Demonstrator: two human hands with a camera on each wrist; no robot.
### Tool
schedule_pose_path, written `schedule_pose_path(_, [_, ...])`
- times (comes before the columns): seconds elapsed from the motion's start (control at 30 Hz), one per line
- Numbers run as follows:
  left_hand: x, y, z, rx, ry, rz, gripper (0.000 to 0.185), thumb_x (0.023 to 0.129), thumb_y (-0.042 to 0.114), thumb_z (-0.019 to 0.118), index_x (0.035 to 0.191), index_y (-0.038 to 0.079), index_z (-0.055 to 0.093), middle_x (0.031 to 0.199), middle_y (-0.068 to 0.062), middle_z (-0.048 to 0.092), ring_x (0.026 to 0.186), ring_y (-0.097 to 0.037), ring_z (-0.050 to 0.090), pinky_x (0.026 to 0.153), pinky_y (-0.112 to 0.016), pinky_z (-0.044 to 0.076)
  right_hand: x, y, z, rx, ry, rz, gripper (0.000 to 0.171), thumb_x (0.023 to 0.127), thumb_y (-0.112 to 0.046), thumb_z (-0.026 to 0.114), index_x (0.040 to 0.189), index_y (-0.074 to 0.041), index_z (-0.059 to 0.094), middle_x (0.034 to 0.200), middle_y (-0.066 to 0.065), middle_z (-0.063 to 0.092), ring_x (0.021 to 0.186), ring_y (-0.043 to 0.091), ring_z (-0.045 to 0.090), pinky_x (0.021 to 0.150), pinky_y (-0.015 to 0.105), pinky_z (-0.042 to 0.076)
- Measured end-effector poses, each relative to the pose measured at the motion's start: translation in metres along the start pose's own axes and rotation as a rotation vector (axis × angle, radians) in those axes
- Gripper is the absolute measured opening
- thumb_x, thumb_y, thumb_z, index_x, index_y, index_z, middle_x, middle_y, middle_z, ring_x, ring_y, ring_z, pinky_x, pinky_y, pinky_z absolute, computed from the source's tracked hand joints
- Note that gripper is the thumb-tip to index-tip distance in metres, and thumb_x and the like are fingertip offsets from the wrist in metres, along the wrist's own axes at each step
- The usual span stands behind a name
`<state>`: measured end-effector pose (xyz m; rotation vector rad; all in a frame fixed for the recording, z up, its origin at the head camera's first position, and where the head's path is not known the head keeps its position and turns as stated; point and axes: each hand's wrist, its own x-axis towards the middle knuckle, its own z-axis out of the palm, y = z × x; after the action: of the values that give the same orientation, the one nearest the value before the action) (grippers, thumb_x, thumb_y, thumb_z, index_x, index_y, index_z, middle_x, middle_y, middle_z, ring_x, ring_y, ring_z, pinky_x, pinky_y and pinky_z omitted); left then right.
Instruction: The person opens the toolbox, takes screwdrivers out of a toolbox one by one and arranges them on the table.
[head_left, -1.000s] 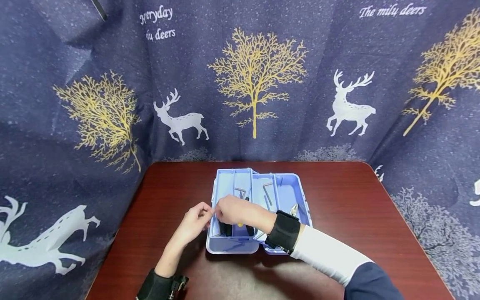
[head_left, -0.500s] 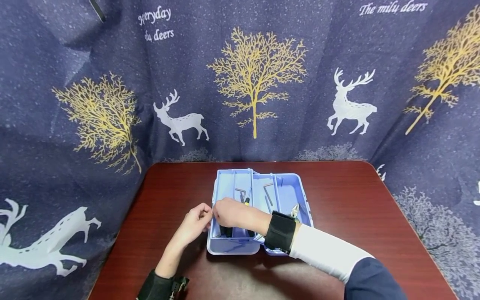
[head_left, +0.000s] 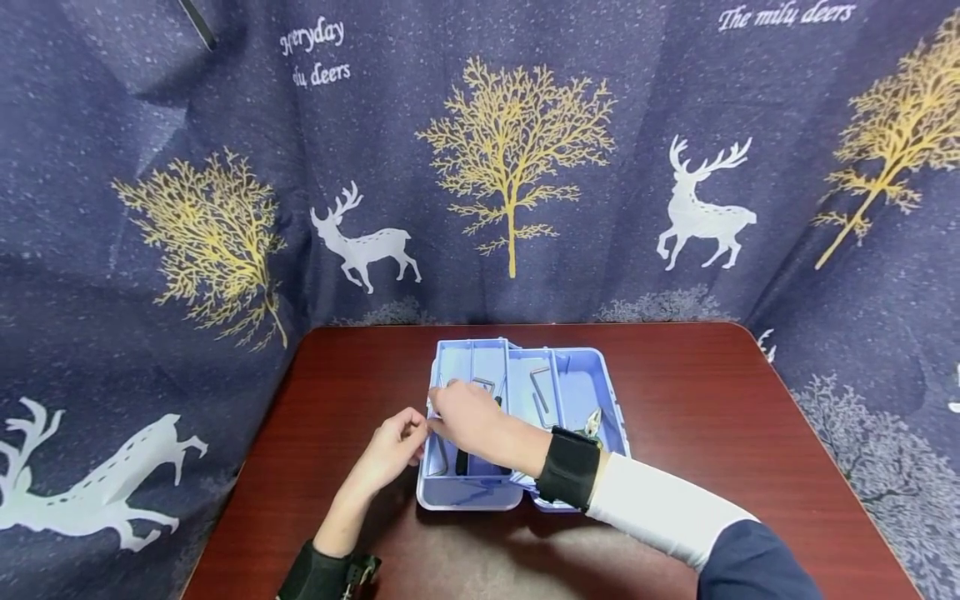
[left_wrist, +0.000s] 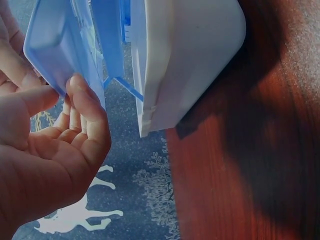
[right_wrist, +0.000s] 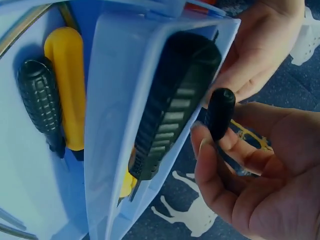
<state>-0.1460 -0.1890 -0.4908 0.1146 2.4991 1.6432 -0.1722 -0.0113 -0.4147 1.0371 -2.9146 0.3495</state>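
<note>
We see the blue toolbox (head_left: 468,496) on the bench (head_left: 675,383), its trays spread out. At the toolbox's left edge, the right hand (right_wrist: 270,175) has its fingers curled and pinches a small black handle (right_wrist: 221,112) just outside the tray wall; the rest of that piece is hidden from us. Beside it, at the same edge of the toolbox, the left hand (head_left: 388,450) has its thumb and forefinger bent close together by the tray rim (left_wrist: 60,90); we cannot tell whether they grip anything.

In the toolbox's leftmost compartment we see a large black handle (right_wrist: 172,107) and, across the divider, a yellow handle (right_wrist: 67,85) beside a ridged dark handle (right_wrist: 39,95). Further right in the toolbox lie a hex key (head_left: 538,390) and pliers (head_left: 592,423). Behind the toolbox, past the bench, we see a dark blue curtain (head_left: 600,200) printed with trees and deer.
</note>
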Motion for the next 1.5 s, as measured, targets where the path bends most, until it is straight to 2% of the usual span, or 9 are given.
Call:
schedule_pose_path(0.17, [0.001,-0.001,0.0,0.006,0.015,-0.017,0.014,0.103,0.014,0.065,0.096,0.002,0.063,0.074,-0.005,0.067,0.065,-0.016,0.064,0.06,-0.035,0.061,-0.003,0.007,-0.005,0.02,-0.039,0.011,0.017,0.093,-0.017,0.079,0.092,-0.009,0.064,0.079,0.005,0.06,0.078,0.021,0.063,0.061,0.03,0.053])
schedule_pose_path(0.27, [0.002,-0.001,0.0,0.006,0.02,-0.016,0.014,0.102,0.013,0.066,0.095,0.001,0.063,0.071,-0.005,0.066,0.063,-0.014,0.062,0.06,-0.033,0.06,-0.008,0.015,-0.013,0.072,-0.04,0.006,0.015,0.092,-0.009,0.078,0.092,-0.007,0.063,0.081,0.007,0.06,0.078,0.021,0.062,0.063,0.029,0.053])
schedule_pose_path(0.5, [0.003,-0.003,-0.001,-0.002,0.028,0.011,0.014,0.102,0.011,0.066,0.095,-0.001,0.064,0.07,-0.007,0.066,0.062,-0.013,0.062,0.059,-0.032,0.06,-0.028,0.042,-0.028,0.151,0.057,0.015,0.014,0.087,0.0,0.075,0.091,-0.007,0.063,0.083,0.008,0.06,0.076,0.023,0.061,0.063,0.034,0.054])
schedule_pose_path(0.67, [0.003,-0.002,-0.003,0.013,0.062,0.027,0.01,0.099,0.008,0.066,0.093,0.0,0.065,0.071,-0.006,0.068,0.062,-0.015,0.063,0.059,-0.031,0.06,-0.048,0.07,-0.032,0.155,0.122,0.024,0.013,0.086,0.003,0.07,0.09,-0.007,0.063,0.083,0.007,0.062,0.079,0.024,0.061,0.066,0.036,0.055])
schedule_pose_path(0.77, [0.004,-0.002,-0.004,0.024,0.076,0.032,0.009,0.098,0.007,0.067,0.092,0.0,0.066,0.071,-0.005,0.068,0.062,-0.016,0.064,0.058,-0.028,0.059,-0.062,0.088,-0.033,0.157,0.125,0.08,0.012,0.087,0.003,0.069,0.091,-0.008,0.063,0.084,0.006,0.061,0.08,0.023,0.06,0.069,0.037,0.054])
schedule_pose_path(0.87, [0.005,-0.002,-0.003,0.033,0.086,0.042,0.01,0.098,0.007,0.069,0.091,0.001,0.066,0.069,-0.005,0.067,0.061,-0.016,0.064,0.057,-0.03,0.06,-0.079,0.107,-0.033,0.161,0.124,0.149,0.012,0.088,0.001,0.07,0.091,-0.009,0.064,0.084,0.004,0.061,0.08,0.021,0.057,0.07,0.038,0.053])
schedule_pose_path(1.07, [0.006,0.0,-0.001,0.077,0.131,0.065,0.011,0.096,0.009,0.072,0.089,0.003,0.067,0.067,-0.004,0.066,0.061,-0.021,0.065,0.055,-0.026,0.057,-0.116,0.154,-0.03,0.215,0.099,0.319,0.005,0.093,-0.001,0.067,0.096,-0.004,0.065,0.081,0.005,0.061,0.072,0.019,0.054,0.065,0.037,0.049])
schedule_pose_path(1.27, [0.005,0.0,0.0,0.081,0.139,0.053,0.011,0.096,0.009,0.072,0.087,0.004,0.067,0.066,-0.003,0.065,0.06,-0.018,0.064,0.055,-0.023,0.055,-0.154,0.194,-0.008,0.213,0.175,0.465,0.007,0.09,-0.001,0.067,0.094,-0.005,0.063,0.076,0.003,0.059,0.068,0.02,0.053,0.062,0.037,0.045])
schedule_pose_path(1.5, [0.004,-0.004,0.006,0.047,0.12,0.042,0.011,0.097,0.008,0.07,0.089,0.003,0.065,0.067,-0.003,0.063,0.06,-0.014,0.06,0.055,-0.023,0.054,-0.186,0.228,0.016,0.223,0.115,0.624,0.01,0.09,-0.006,0.069,0.095,-0.004,0.061,0.076,0.006,0.06,0.069,0.025,0.055,0.062,0.043,0.047])
